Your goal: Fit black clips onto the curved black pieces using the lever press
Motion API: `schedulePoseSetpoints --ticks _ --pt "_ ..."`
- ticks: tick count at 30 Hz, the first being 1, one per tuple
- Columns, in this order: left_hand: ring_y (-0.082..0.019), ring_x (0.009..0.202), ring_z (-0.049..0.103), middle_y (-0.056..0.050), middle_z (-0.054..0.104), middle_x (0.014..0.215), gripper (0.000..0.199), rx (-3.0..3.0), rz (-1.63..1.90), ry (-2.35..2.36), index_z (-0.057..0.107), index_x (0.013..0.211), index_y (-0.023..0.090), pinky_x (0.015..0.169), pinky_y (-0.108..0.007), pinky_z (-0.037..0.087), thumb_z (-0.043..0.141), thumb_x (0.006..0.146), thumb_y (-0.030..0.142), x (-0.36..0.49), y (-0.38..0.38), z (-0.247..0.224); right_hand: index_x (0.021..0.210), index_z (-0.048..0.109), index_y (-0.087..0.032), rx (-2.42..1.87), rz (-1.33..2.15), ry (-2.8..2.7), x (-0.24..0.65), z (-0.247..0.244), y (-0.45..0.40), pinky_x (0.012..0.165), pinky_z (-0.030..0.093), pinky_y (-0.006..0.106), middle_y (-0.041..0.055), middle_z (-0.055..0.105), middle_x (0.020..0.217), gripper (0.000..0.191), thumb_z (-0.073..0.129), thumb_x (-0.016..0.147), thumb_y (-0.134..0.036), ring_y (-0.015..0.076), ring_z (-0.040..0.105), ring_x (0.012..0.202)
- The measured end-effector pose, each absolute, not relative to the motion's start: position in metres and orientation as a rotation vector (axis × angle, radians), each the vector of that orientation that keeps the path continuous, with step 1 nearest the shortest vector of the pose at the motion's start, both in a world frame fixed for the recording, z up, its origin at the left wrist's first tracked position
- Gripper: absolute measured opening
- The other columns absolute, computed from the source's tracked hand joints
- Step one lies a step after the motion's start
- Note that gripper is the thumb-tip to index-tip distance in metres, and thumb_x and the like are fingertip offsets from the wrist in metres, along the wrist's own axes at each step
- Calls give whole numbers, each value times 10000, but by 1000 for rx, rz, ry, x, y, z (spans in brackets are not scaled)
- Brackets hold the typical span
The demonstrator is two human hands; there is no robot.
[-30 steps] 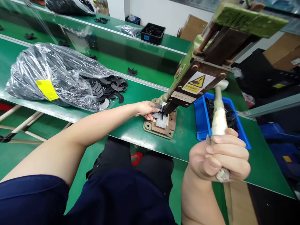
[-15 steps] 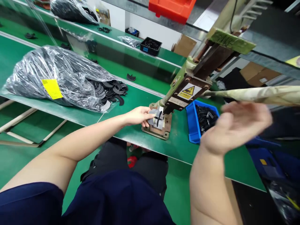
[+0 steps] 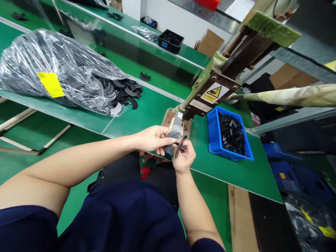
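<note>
left hand (image 3: 152,140) pinching grey arcs (image 3: 173,134)!
right hand (image 3: 186,159) grips a black arc (image 3: 180,147): probably light, stiffish, best pinched mid-curve.

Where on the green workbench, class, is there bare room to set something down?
One free patch of workbench lies between the spilled curved pieces and the press's base plate; another between that plate and the blue bin. It is crowded at the plastic bag and the plate's near edge, where left hand and right hand meet.
</note>
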State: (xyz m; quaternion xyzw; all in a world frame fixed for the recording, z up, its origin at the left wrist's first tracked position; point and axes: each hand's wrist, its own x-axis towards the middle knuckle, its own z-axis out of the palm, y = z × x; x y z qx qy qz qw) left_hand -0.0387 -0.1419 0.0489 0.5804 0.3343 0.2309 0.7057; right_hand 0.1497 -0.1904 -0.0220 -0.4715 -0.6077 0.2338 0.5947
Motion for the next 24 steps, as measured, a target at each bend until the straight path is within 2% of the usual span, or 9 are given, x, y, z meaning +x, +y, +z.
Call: schedulePoseSetpoints --ticks 6,10,12,15,18,21,24 --pt "-147 463 677 13 674 607 560 1214 502 771 572 864 198 433 -211 517 859 802 676 -34 -135 44 1030 682 -238 -1132 465 -1534 158 -23 -196 834 602 326 25 759 991 148 682 971 -373 154 720 878" --pt "-139 469 655 15 652 608 516 1312 516 824 549 863 202 458 -226 498 795 880 656 -39 -128 38 1119 697 -243 -1137 388 -1648 167 -13 -197 889 594 347 40 761 1042 167 671 975 -323 167 726 950" --pt "-120 495 625 22 656 673 444 1427 618 889 567 933 204 484 -231 480 773 920 597 -44 -130 39 1094 703 -242 -1117 343 -1697 171 -10 -199 892 589 354 45 757 1038 149 686 960 -306 173 719 959" --pt "-110 630 589 12 645 827 323 1728 961 1038 625 1020 212 575 -244 465 777 938 485 -49 -138 46 1074 701 -239 -1080 285 -1739 174 -9 -201 868 589 368 55 752 1013 131 682 956 -293 180 710 939" --pt "-136 755 576 -8 614 856 261 2040 1002 959 647 871 204 683 -274 463 729 971 430 -48 -147 54 1089 701 -240 -1046 247 -1756 173 -10 -202 867 597 387 66 755 1018 138 666 963 -283 190 713 952" --pt "-127 692 511 8 539 755 411 2091 851 862 545 687 195 650 -279 409 642 1016 422 -42 -151 55 1098 706 -243 -1014 227 -1765 172 -10 -202 874 607 403 75 759 1038 149 669 957 -274 197 715 967" --pt "-120 657 466 16 487 718 485 1950 753 857 494 653 193 610 -268 377 598 1033 476 -36 -150 50 1117 703 -250 -978 217 -1747 171 -11 -203 883 612 409 72 760 1056 168 666 953 -258 198 719 985"
